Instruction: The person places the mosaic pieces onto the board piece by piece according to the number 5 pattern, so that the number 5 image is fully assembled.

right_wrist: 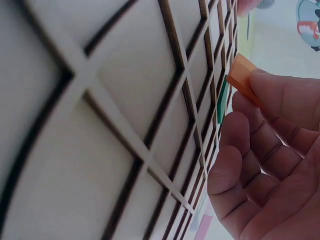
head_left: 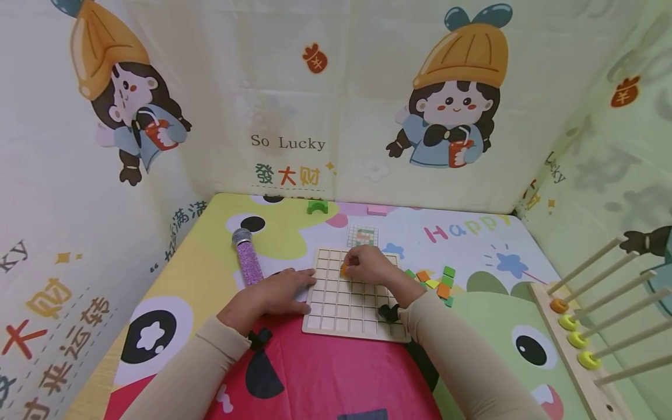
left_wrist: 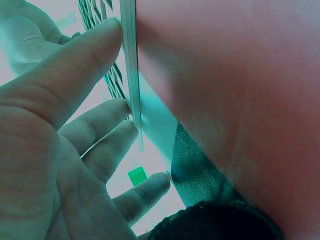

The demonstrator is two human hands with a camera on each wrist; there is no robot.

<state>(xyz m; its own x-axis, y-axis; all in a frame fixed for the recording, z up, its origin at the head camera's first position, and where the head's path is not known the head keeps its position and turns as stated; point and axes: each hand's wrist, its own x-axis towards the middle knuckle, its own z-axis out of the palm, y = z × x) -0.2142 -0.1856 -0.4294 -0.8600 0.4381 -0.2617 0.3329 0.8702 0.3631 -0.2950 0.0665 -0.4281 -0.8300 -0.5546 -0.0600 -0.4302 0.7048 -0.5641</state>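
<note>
A wooden grid board (head_left: 336, 303) with square cells lies on the table before me. My right hand (head_left: 369, 263) is over its upper part and pinches an orange block (right_wrist: 243, 75) between thumb and forefinger. In the right wrist view the block is tilted at the grid, close to a green block (right_wrist: 221, 102) sitting in a cell. My left hand (head_left: 280, 291) rests at the board's left edge; its thumb (left_wrist: 95, 55) and fingers are extended against that edge. Behind the board lies a small pattern card (head_left: 362, 235) with a coloured grid, partly hidden by the right hand.
Several loose orange, green and yellow blocks (head_left: 443, 286) lie right of the board. A purple glittery microphone (head_left: 249, 259) is at the left. A green arch block (head_left: 317, 206) and a pink block (head_left: 377, 210) sit at the back. A wooden peg rack (head_left: 572, 356) with rings stands far right.
</note>
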